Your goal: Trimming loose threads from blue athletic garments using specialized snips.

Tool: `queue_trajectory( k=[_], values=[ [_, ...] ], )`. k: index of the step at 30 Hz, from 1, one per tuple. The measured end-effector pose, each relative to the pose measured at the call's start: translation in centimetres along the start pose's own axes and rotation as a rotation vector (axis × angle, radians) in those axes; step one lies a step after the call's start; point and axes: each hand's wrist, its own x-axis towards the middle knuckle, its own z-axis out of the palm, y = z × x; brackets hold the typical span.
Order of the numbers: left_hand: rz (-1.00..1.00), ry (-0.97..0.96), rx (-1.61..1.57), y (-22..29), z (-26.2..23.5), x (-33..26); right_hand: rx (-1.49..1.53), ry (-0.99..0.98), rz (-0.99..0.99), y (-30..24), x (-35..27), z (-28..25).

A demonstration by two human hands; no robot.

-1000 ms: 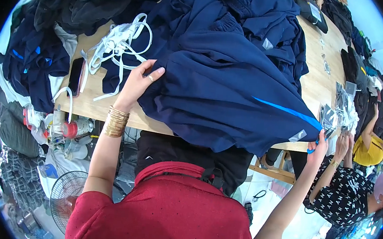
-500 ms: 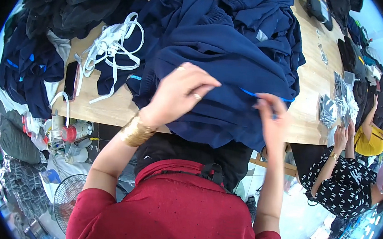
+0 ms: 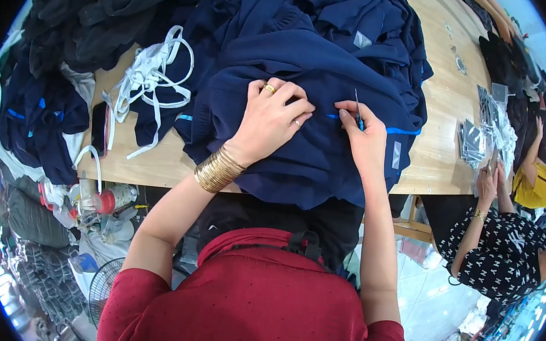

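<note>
Two bare hands rest on a navy garment (image 3: 314,142) heaped at the near edge of a wooden table (image 3: 448,131), at the centre of the view. Left hand (image 3: 269,121), with gold ring and stacked gold bangles (image 3: 218,169) at the wrist, lies knuckles-up with fingers curled, pressing and gathering the cloth. Right hand (image 3: 365,139), at 3 o'clock of the left and just beside it, pinches a thin blue tool (image 3: 358,110) between thumb and fingertips, its tip upright over a bright blue stripe (image 3: 401,130) in the fabric. White cords (image 3: 154,79) lie on the table at 9 o'clock of the left hand. Dark garments (image 3: 98,12) are piled at 10 o'clock. Another person in a black patterned top (image 3: 506,256) sits at 4 o'clock, well apart
</note>
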Motion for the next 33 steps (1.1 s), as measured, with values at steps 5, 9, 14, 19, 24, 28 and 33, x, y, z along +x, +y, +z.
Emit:
queue_trajectory(
  k=[5, 9, 14, 19, 24, 28, 33],
  values=[
    [-0.020, -0.018, 0.053, 0.4, 0.1, 0.1, 0.020, 0.018, -0.044, 0.0, -0.1, -0.2],
    [-0.120, -0.098, -0.128, 0.8, -1.4, -0.4, -0.135, 0.088, -0.094, -1.3, -1.4, -0.7],
    [-0.208, -0.140, -0.329, 0.9, -2.6, -0.6, -0.359, 0.136, -0.311, -2.5, -3.7, -0.8],
    [-0.239, -0.140, -0.383, 1.0, -2.7, -0.7, -0.616, 0.168, -0.550, -1.6, -4.3, -0.2],
    [-0.244, -0.139, -0.375, 1.1, -2.8, -0.8, -0.710, 0.139, -0.524, -1.7, -4.2, 0.4],
    [-0.265, -0.135, -0.418, 1.2, -2.7, -0.9, -0.698, 0.148, -0.537, -1.5, -4.1, 0.6],
    [-0.244, -0.125, -0.394, 1.2, -2.5, -0.9, -0.664, 0.144, -0.519, -1.5, -3.9, 0.7]
  ],
)
